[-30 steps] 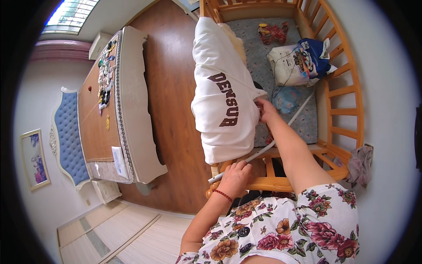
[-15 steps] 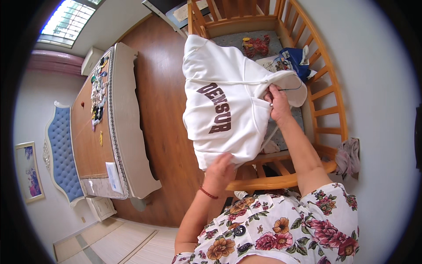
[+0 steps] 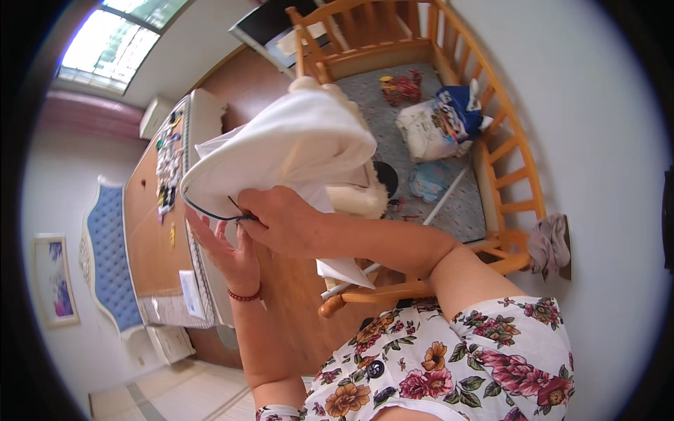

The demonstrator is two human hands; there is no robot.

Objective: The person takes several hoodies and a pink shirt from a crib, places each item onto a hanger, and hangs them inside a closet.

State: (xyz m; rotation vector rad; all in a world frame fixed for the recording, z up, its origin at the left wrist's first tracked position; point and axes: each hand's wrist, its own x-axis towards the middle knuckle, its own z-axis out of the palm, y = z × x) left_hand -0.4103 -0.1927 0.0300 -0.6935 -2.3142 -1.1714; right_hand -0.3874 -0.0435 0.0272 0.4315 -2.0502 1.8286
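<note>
A white hooded sweatshirt [image 3: 298, 144] hangs bunched from my right hand [image 3: 288, 223], over the near left side of the wooden crib. My right fingers are closed on it, beside a thin dark curved wire [image 3: 210, 212] that looks like part of a hanger. My left hand [image 3: 237, 259], a red bead bracelet at its wrist, is raised just left of the right one. Its fingers are stretched out and apart, close under the cloth's edge; whether they touch it I cannot tell. The garment's printed front is turned out of sight.
The wooden crib [image 3: 523, 182] holds a white and blue bag [image 3: 435, 126], a red item [image 3: 404, 88], a light blue cloth [image 3: 430, 181] and a white rod [image 3: 447, 196]. A grey cloth [image 3: 549, 245] hangs at its corner. Leftward stands a bed [image 3: 151, 245] with small clothes on it.
My right hand has swung left with the sweatshirt, turning its printed front away. My left hand has left the sweatshirt's lower edge, moved left and spread its fingers. More of the crib's inside shows.
</note>
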